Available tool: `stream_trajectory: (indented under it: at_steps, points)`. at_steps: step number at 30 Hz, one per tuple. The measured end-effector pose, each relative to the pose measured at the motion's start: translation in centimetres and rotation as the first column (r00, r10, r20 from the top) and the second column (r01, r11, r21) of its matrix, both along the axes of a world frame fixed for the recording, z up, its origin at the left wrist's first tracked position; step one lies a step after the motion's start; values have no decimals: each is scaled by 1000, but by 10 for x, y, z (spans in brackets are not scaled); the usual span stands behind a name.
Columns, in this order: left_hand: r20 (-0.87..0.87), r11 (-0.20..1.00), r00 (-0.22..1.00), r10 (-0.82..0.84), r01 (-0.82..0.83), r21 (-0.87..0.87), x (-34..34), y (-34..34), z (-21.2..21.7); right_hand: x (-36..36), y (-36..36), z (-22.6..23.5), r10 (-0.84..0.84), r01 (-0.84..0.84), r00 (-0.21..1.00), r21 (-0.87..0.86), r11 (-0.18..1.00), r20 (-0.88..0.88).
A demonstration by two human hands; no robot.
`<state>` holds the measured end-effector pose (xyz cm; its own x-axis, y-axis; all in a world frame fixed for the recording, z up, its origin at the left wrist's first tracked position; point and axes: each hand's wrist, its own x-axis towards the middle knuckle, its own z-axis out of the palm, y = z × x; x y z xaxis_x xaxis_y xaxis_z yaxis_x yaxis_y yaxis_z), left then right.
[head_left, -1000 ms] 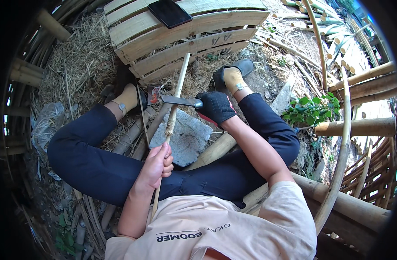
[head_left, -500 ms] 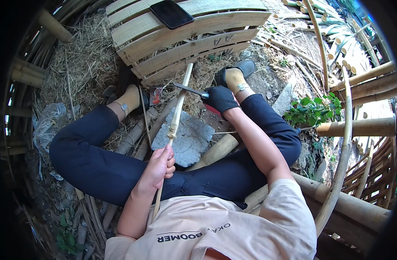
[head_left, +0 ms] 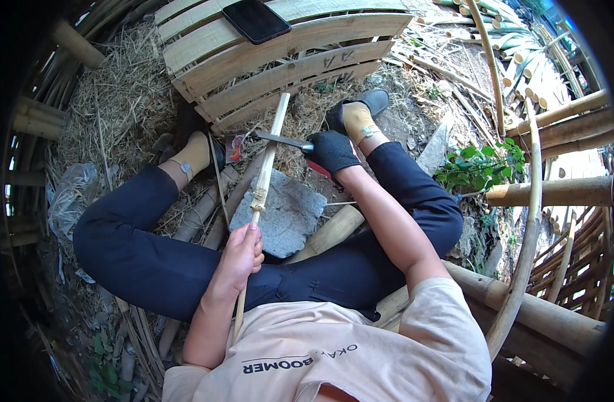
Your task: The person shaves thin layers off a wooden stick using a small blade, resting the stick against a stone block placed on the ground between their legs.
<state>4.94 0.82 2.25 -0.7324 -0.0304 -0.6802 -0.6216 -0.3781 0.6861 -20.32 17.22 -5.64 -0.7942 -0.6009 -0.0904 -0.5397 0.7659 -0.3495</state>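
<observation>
My left hand (head_left: 238,258), bare, is closed round the lower part of a pale bamboo stick (head_left: 270,157). The stick slants up and away from me, with a rough, frayed node a little above my fist. In a dark glove, my right hand (head_left: 331,154) grips a knife (head_left: 285,140) by its handle. The blade lies across the upper part of the stick, pointing left. Below the stick, between my legs, rests a flat grey stone (head_left: 290,211).
Ahead stands a slatted wooden crate (head_left: 287,60) with a black phone (head_left: 256,20) on top. Bamboo poles (head_left: 555,194) and a leafy plant (head_left: 481,167) are at the right. Clear plastic (head_left: 72,194) lies left on straw-strewn ground. Cut bamboo (head_left: 521,53) is piled far right.
The whole view has shifted slightly. Along the stick, the knife has slid a little nearer to me, while my left hand keeps the same grip.
</observation>
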Motion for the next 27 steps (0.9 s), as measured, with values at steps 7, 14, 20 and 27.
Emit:
stream_trajectory:
  at_steps: [7, 14, 20, 27]
  points:
    - [41, 994, 999, -22, 18, 106, -1, 0, 2, 7, 16, 14, -3, 5, 1000, -97, 995, 14]
    - [14, 999, 1000, -21, 21, 28, 2, -1, 1, 15, 0, 21, 82, -82, 997, -10, 997, 4]
    - [31, 1000, 999, 10, -11, 18, 3, 0, 4, 8, -3, -2, -27, 26, 1000, -85, 996, -7]
    - [22, 986, 998, -61, 57, 154, 1, 2, 0, 1, 24, 7, -29, 30, 1000, -99, 995, 10]
